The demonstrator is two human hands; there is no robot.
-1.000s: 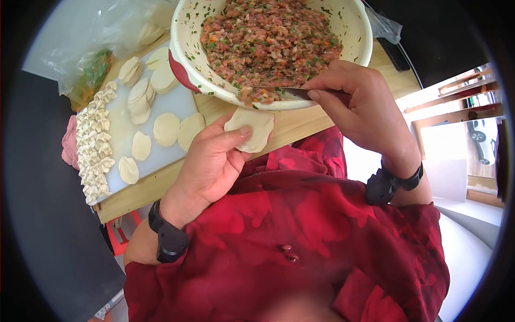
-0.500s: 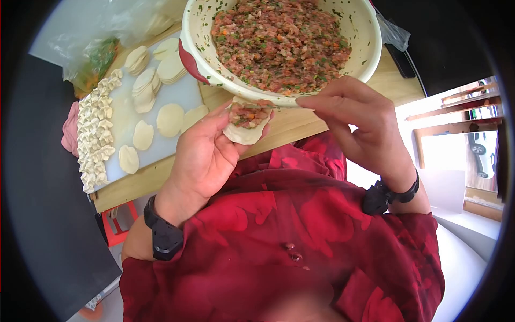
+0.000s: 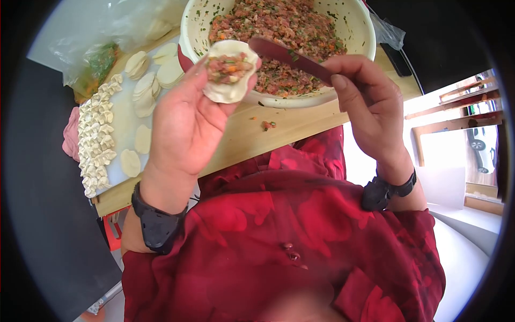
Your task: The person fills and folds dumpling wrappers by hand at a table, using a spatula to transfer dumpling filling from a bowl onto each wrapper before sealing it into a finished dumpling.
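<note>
My left hand (image 3: 185, 121) holds a round dumpling wrapper (image 3: 224, 94) with its fingers around the edge. A mound of meat filling (image 3: 230, 68) with green and orange bits lies on the wrapper's middle. Pinched in my right hand (image 3: 375, 102) is a flat dark red spatula (image 3: 295, 59), its rounded tip close to the wrapper's right edge. Behind and below the spatula stands a large cream bowl (image 3: 300, 101) of minced filling (image 3: 273, 21). Both hands are raised in front of the bowl.
Folded dumplings (image 3: 97, 134) stand in rows on the white board (image 3: 119, 115) at left, beside stacked wrappers (image 3: 146, 96). A clear plastic bag (image 3: 102, 59) lies behind them. A small scrap of filling (image 3: 268, 125) sits on the wooden table (image 3: 241, 139).
My left hand has risen away from me with the filled wrapper, now overlapping the bowl. The spatula has lifted and swung up into full view. A filling scrap on the table is now uncovered.
</note>
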